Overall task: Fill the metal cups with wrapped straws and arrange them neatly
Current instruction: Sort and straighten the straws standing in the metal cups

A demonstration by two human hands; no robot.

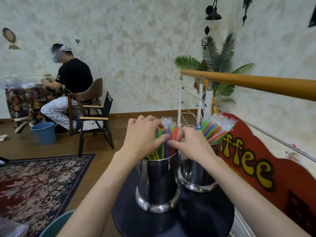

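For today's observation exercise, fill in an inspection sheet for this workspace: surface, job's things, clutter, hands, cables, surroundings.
Surface: small round dark table, holding both cups.
Job's things: near metal cup with coloured wrapped straws standing in it; far metal cup with a fuller bunch of straws leaning right.
Clutter: nothing seen on the table.
Hands: left hand and right hand both curl round the near cup's straws above its rim.
Cables: a thin white cord by the seated person; none at the table.
Surroundings: patterned rug, blue bucket, wooden handrail, palm plant, red coffee sign.
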